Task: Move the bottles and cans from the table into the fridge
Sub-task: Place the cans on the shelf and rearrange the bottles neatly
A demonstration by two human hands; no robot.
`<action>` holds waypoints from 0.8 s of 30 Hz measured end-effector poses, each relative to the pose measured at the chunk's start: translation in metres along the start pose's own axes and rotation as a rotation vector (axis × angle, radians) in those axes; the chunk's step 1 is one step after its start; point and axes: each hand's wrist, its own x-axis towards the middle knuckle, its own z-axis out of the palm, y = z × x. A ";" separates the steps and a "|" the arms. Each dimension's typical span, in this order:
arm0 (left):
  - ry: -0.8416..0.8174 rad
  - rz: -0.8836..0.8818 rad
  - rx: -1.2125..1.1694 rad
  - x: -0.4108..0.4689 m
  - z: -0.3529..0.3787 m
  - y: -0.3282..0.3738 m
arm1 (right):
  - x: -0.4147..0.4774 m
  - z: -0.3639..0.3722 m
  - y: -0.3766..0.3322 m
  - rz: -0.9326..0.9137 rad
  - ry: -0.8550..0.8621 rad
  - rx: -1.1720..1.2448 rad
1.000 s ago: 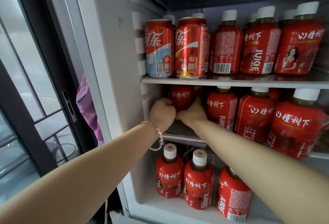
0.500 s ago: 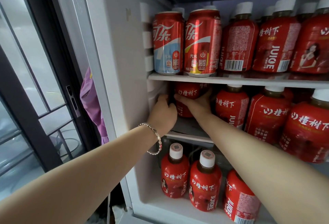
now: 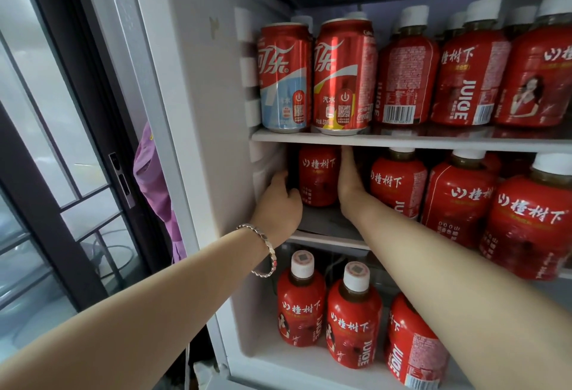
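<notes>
**Inspector:** Start at the left. What lies outboard of the left hand?

**Assistant:** A dark-framed window (image 3: 46, 142) and a purple cloth (image 3: 154, 179). Next comes the fridge (image 3: 198, 111) side wall, just beside the left hand (image 3: 278, 200). There is a bracelet (image 3: 263, 247) on that wrist.

**Inspector:** State of that hand?

**Assistant:** Holding. It cups the left flank of the bottle (image 3: 318, 179), with the thumb against the lower front. The fingers run into the dark gap by the wall and are hidden.

**Inspector:** Where is the bottle?

**Assistant:** Upright between the two hands, set deep on the middle shelf (image 3: 325, 225). Its cap is hidden behind the upper shelf (image 3: 433, 140), and the cola cans (image 3: 343, 77) stand directly above both hands.

**Inspector:** And the right hand?

**Assistant:** The right hand (image 3: 351, 185) is wide and flat, fingers straight, pressed along the bottle's right flank. A neighbouring bottle (image 3: 397, 185) stands just beyond it.

**Inspector:** Why two hands?

**Assistant:** In my judgement the slot is tight and the headroom low. The flat palm holds the bottle clear of its neighbour, and the cupped hand steers it toward the wall.

**Inspector:** Progress?

**Assistant:** This bottle is inside the fridge. Only the release remains.
</notes>
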 end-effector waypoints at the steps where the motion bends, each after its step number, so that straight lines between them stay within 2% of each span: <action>1: -0.016 0.012 0.010 -0.002 0.000 0.000 | 0.001 0.001 0.000 0.007 0.009 0.020; 5: -0.047 0.148 0.199 -0.015 -0.001 0.002 | -0.003 0.002 0.007 -0.041 -0.012 -0.143; 10: -0.038 0.185 0.567 -0.027 0.010 0.003 | -0.013 0.001 0.015 -0.140 -0.239 -0.378; 12: -0.058 0.131 0.583 -0.021 0.012 0.003 | -0.013 0.006 0.019 -0.206 -0.285 -0.462; 16: -0.091 0.088 0.525 -0.012 0.012 0.000 | -0.006 0.013 0.018 -0.264 -0.268 -0.574; 21: -0.087 0.138 0.533 -0.015 0.011 -0.007 | -0.005 0.012 0.016 -0.252 -0.263 -0.576; 24: -0.103 0.141 0.534 -0.016 0.007 -0.006 | -0.016 0.014 0.006 -0.153 -0.297 -0.698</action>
